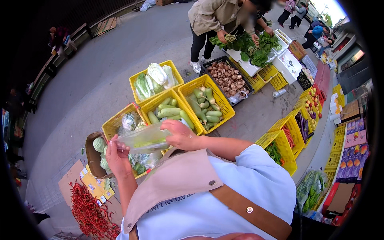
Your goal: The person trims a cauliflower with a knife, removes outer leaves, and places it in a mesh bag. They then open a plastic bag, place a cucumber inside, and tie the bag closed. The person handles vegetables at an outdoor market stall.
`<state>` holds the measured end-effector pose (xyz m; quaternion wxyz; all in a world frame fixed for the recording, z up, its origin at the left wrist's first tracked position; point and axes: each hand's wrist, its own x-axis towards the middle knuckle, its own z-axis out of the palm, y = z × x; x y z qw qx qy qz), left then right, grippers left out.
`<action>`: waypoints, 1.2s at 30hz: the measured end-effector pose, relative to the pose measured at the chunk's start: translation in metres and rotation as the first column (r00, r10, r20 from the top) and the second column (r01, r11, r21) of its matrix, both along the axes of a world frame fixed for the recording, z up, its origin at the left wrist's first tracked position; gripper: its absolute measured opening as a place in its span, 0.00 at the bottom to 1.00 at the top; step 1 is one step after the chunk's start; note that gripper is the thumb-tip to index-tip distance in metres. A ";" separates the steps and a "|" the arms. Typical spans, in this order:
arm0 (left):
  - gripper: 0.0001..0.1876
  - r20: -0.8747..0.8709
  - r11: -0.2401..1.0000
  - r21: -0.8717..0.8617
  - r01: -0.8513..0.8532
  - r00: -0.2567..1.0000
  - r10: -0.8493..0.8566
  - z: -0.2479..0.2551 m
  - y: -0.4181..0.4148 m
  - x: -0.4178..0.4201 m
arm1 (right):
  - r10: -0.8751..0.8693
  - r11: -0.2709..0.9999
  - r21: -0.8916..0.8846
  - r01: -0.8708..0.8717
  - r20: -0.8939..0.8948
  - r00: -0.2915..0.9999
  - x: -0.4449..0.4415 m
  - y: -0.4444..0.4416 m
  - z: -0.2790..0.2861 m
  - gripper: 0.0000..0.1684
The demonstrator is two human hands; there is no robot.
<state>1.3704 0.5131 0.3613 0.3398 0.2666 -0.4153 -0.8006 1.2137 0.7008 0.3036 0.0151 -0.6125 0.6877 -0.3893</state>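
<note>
A clear plastic bag [142, 138] is stretched between my two hands in front of my apron. My left hand [117, 156] pinches one end of it between thumb and fingers. At the other end, my right hand [181, 135] has its fingers closed on the plastic. Pale green shows through the film; I cannot tell whether it is inside the bag or behind it. Just beyond the bag stand a yellow crate of pale green gourds [169, 112] and a yellow crate of green radishes [207, 102]. Net-wrapped cauliflowers [129, 121] lie in the crate behind my left hand.
Napa cabbages [157, 73] fill a far crate, beside mushrooms [226, 78] in a black crate. A person [220, 22] bends over leafy greens [261, 49]. Round cabbages [99, 145] sit in a carton; red chillies [90, 210] lie on cardboard. Crates of eggplants [301, 123] and carrots [287, 136] line the right.
</note>
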 end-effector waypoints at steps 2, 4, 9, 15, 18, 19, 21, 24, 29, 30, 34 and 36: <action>0.11 0.048 0.985 -0.160 -0.072 0.996 0.081 0.000 0.004 0.014 | -0.111 0.989 -0.108 0.102 -0.076 0.991 -0.002 0.009 0.024 0.10; 0.11 0.078 0.951 -0.288 -0.110 0.987 0.138 0.001 0.002 0.028 | -0.143 0.985 -0.107 0.137 -0.057 0.988 -0.003 0.011 0.023 0.07; 0.11 -0.086 0.919 -0.349 -0.186 0.982 0.166 -0.001 -0.011 0.038 | 0.042 0.973 -0.228 -0.043 -0.009 0.999 -0.007 0.003 0.037 0.06; 0.13 -0.500 0.975 -0.108 0.196 0.836 -0.223 0.030 -0.017 0.027 | 0.127 0.891 -0.438 -0.121 -0.016 0.992 -0.003 -0.001 0.111 0.11; 0.12 -0.734 0.882 0.008 0.472 0.601 -0.315 0.060 -0.010 0.006 | 0.185 0.901 -0.427 -0.081 0.210 0.960 -0.007 0.000 0.121 0.14; 0.13 -0.751 0.860 0.105 0.500 0.606 -0.261 0.072 -0.003 -0.003 | 0.158 0.931 -0.366 -0.008 0.383 0.910 -0.005 0.001 0.120 0.14; 0.11 -0.828 0.742 0.137 0.657 0.487 -0.279 0.087 0.008 -0.023 | 0.083 0.966 -0.247 0.081 0.589 0.804 -0.011 0.000 0.112 0.13; 0.10 -0.897 0.592 0.173 0.787 0.375 -0.236 0.091 0.011 -0.038 | 0.373 0.921 -0.388 -0.026 0.862 0.343 -0.023 -0.016 0.059 0.11; 0.10 -0.925 0.548 0.196 0.813 0.339 -0.171 0.086 -0.003 -0.036 | 0.573 0.819 -0.566 0.094 0.817 -0.065 -0.012 -0.034 0.076 0.11; 0.10 -0.922 0.549 0.199 0.812 0.345 -0.177 0.083 -0.005 -0.034 | 0.607 0.794 -0.603 0.075 0.794 -0.042 -0.014 -0.038 0.083 0.11; 0.12 -0.880 0.661 0.241 0.710 0.447 -0.160 0.059 -0.012 -0.021 | 0.706 0.707 -0.703 -0.072 0.709 0.010 -0.015 -0.050 0.113 0.12; 0.12 -0.838 0.734 0.239 0.636 0.517 -0.175 0.048 -0.010 -0.018 | 0.747 0.645 -0.743 -0.178 0.662 -0.057 -0.011 -0.051 0.118 0.11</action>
